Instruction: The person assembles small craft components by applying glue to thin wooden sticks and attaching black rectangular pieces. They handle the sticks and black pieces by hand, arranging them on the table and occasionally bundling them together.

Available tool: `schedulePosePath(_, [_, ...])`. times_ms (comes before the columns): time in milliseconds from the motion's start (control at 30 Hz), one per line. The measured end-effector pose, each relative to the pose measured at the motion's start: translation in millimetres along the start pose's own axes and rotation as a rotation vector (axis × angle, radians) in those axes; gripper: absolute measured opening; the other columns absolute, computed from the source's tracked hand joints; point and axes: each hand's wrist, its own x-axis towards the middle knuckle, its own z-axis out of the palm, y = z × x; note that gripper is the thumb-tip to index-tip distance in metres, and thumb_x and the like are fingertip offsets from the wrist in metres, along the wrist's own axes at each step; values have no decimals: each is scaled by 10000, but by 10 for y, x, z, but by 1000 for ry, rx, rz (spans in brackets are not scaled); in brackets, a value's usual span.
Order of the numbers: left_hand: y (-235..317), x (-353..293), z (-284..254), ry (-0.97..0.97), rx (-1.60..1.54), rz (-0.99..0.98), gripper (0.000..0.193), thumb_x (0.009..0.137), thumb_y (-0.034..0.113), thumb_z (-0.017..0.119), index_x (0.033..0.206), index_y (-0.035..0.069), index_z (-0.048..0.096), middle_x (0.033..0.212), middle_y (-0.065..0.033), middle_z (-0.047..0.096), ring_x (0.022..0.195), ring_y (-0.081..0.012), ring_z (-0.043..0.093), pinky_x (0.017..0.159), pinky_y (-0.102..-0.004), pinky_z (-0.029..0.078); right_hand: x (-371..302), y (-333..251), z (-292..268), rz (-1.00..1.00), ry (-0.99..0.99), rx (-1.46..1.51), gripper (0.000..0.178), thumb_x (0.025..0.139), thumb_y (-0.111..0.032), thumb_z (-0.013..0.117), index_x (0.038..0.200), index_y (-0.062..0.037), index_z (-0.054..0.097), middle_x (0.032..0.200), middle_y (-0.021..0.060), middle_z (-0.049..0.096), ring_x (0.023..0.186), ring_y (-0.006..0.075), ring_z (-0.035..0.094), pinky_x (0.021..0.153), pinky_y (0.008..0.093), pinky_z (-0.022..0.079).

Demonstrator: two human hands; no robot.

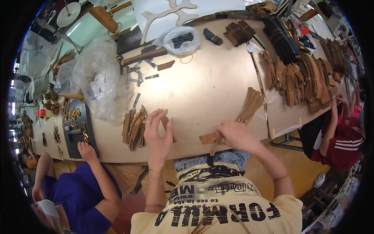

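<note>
My left hand (157,134) is raised with fingers apart, beside a loose pile of brown leather strips (134,128) near the table's front edge. Another brown piece shows partly behind that hand; nothing is visibly held in it. My right hand (235,134) is closed, fingers pinched on a brown leather strip (214,146) that hangs at the table edge. A flat brown leather piece (208,138) sticks out to the left of those fingers. Beyond the knuckles, a fanned bundle of brown strips (251,103) reaches away; whether the hand grips it too cannot be told.
Small dark metal pieces (137,74) and a wooden-handled hammer (144,56) lie farther back, by a white plastic bag (179,41). Clear plastic (101,82) covers the left. Stacked leather straps (311,76) fill the right. Co-workers sit at left (78,195) and right (339,136).
</note>
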Motion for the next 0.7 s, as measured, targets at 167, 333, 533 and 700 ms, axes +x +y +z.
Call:
schedulePosePath(167, [107,49,64,-39,1,11,263,884,74,693,1142,33,666,1162,-144,638,1057,-313,638,905,-387,510,-221,-42,378,30,342,-62,416,735,-55,731,1118,-51,569,1072,123,541,1046,299,552,885,419,443])
schedulePosePath(333, [228,16,130,-139,-40,-47,254,878,61,694,1129,25,671,1149,-135,648,1066,-299,633,928,-380,492,-218,-19,405,14,362,-94,371,721,-60,730,1061,-43,582,1038,108,555,1006,280,559,858,396,422])
schedulePosePath(533, [187,-3,127,-108,-32,25,266,878,60,699,1139,22,665,1150,-141,642,1046,-300,636,886,-371,501,-256,-51,529,127,286,-207,200,743,-72,684,929,-49,614,958,96,566,966,257,561,828,384,415])
schedulePosePath(700, [183,15,158,-120,3,38,277,878,62,702,1150,27,661,1157,-145,633,1029,-307,639,863,-368,513,-358,-163,635,166,387,-211,162,761,-56,620,921,-53,600,888,85,570,931,240,563,835,379,404])
